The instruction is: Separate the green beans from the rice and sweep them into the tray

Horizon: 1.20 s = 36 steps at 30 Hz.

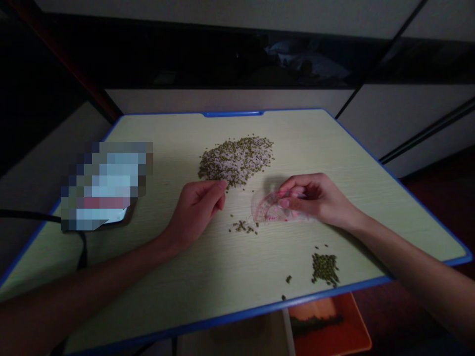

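Note:
My right hand [315,200] pinches a clear plastic protractor [272,210] with pink markings, held low over the table right of centre. My left hand [198,207] is closed, thumb pressed against curled fingers, at the near edge of a large pile of mung beans mixed with white rice-like grains [237,158]. Whatever its fingers may hold is hidden. Between the hands, a small scatter of beans and white grains [243,226] lies just left of the protractor. A small heap of green beans [325,268] sits near the table's front edge, below my right forearm.
The pale wood-look table [166,291] has a blue rim. On its left side stands a device with a pixelated screen [111,183] and a black cable [29,214]. An orange container [334,326] and a pale one [237,336] show below the front edge. Cabinet fronts [419,118] rise behind.

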### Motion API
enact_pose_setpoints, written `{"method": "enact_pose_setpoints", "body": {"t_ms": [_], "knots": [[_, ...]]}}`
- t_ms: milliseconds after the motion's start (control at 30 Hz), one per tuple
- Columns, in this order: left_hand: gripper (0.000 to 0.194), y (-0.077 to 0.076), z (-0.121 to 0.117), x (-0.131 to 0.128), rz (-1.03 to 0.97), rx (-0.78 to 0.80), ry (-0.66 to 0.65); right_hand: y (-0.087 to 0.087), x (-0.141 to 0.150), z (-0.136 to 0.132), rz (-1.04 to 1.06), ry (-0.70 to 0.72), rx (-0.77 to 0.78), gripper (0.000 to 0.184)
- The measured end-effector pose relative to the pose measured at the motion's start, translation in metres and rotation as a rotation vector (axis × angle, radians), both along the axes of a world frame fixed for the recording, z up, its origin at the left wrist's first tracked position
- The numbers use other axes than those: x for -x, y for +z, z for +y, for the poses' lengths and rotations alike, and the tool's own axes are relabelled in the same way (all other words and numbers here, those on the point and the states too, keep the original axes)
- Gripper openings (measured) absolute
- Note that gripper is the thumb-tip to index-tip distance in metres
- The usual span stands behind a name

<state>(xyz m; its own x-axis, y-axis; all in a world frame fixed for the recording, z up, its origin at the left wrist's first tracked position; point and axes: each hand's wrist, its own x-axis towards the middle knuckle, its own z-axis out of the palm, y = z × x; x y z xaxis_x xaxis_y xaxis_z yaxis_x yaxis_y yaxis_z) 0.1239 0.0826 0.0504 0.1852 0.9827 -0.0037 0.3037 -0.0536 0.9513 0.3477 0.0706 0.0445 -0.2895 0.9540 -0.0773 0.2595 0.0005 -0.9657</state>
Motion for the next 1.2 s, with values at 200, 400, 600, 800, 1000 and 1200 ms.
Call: {"method": "enact_pose_setpoints", "body": {"t_ms": [200, 400, 600, 800, 1000, 1200], "knots": [[0.036, 0.0019, -0.0013, 0.0001, 0.017, 0.009, 0.004, 0.0, -0.0037, -0.0012, 0.015, 0.045, 0.027, 0.012], [0.036, -0.0002, 0.0003, 0.0002, -0.002, -0.004, -0.007, 0.0001, -0.0051, -0.0021, 0.002, 0.076, 0.016, 0.009], [0.037, 0.0, 0.0014, 0.0008, -0.016, -0.021, -0.029, 0.0013, -0.0076, -0.0029, -0.019, 0.081, -0.004, 0.009], [0.037, -0.0008, 0.0009, 0.0009, -0.028, -0.015, -0.031, 0.0005, -0.0061, -0.0028, -0.043, 0.109, -0.002, 0.011], [0.036, -0.0013, 0.0008, 0.0007, -0.028, -0.022, -0.025, 0.0007, -0.0042, -0.0041, -0.041, 0.133, 0.004, 0.013], [0.036, -0.0013, 0.002, 0.0002, -0.029, -0.024, -0.033, 0.0004, -0.0038, -0.0058, -0.043, 0.164, 0.001, 0.011]]}}
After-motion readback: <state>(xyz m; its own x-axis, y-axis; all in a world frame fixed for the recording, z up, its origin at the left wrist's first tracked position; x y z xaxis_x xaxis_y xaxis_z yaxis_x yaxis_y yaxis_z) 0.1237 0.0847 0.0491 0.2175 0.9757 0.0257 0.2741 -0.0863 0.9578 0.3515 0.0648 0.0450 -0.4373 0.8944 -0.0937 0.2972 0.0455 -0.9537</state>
